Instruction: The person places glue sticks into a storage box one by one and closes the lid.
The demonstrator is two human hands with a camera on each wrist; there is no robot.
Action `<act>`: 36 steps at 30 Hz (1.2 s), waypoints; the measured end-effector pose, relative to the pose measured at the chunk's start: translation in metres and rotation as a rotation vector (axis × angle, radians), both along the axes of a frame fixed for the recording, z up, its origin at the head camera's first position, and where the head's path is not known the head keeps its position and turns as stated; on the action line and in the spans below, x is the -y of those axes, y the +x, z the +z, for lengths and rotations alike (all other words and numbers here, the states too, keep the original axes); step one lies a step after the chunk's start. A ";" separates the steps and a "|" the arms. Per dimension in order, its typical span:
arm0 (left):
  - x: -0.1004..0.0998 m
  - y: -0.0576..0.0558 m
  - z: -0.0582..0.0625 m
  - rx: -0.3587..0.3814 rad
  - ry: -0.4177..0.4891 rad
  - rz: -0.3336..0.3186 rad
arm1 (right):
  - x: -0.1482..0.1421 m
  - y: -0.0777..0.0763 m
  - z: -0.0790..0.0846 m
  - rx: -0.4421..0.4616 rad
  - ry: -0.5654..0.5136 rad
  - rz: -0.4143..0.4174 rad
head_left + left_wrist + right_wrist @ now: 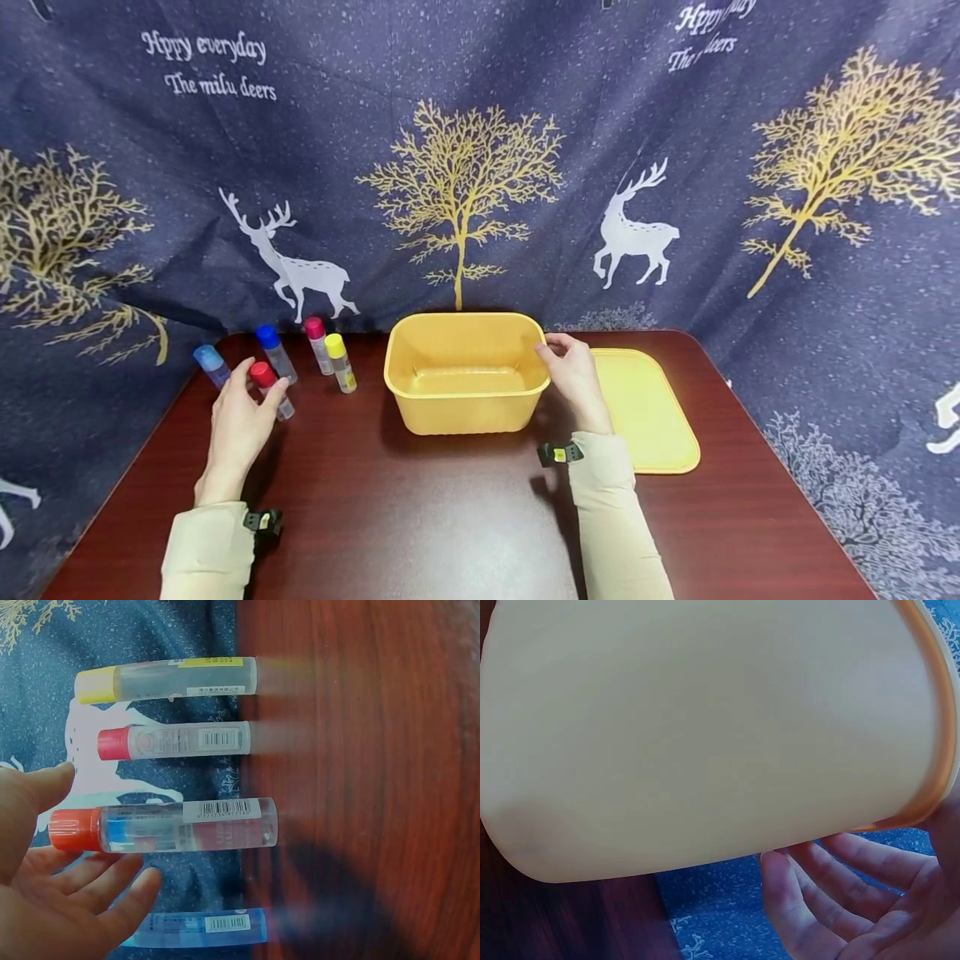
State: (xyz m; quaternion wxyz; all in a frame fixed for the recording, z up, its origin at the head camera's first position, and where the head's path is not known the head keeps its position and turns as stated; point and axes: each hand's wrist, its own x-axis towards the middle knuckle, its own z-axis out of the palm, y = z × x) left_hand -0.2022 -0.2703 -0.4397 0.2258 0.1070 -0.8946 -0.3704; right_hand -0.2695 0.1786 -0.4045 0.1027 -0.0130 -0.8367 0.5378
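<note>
The left hand (242,421) is around the bottle with the red cap (165,825), which stands near the left side of the table (420,517). Its thumb and fingers are spread, one on each side of the cap. The wrist view shows a gap by the thumb, but one cannot tell if a finger touches. The right hand (577,379) pinches the right rim of the yellow box (465,415), thumb over the edge and fingers outside.

Other bottles stand close by. The one with the dark blue cap (277,353) is just behind the red one. The one with the light blue cap (212,364) is by the left hand, which hides its low part. The pink-capped bottle (319,347) and the yellow-capped bottle (341,363) stand side by side, nearer the box. A flat yellow lid (648,417) lies on the right, partly under the right arm in the view. Each sleeve wears a small black camera (263,522).

The light blue bottle is near the table's left edge. The box is near the back edge, by the dark cloth (465,50). Brown wood shows between the bottles and the box, and a wide shiny stretch lies between the arms.

The cloth says "Hppy everyday" and "The milu deers". A fold hides some letters on the right. The red bottle has a white label with bar lines; its numbers are too small to read.
</note>
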 end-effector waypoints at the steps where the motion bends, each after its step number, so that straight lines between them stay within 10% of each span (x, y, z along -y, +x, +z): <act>1: 0.000 0.000 0.000 0.004 0.007 0.003 | 0.000 0.000 0.000 0.000 0.000 0.002; 36: 0.000 0.007 0.030 -0.030 -0.094 -0.079 | 0.000 -0.002 -0.003 0.010 -0.006 -0.009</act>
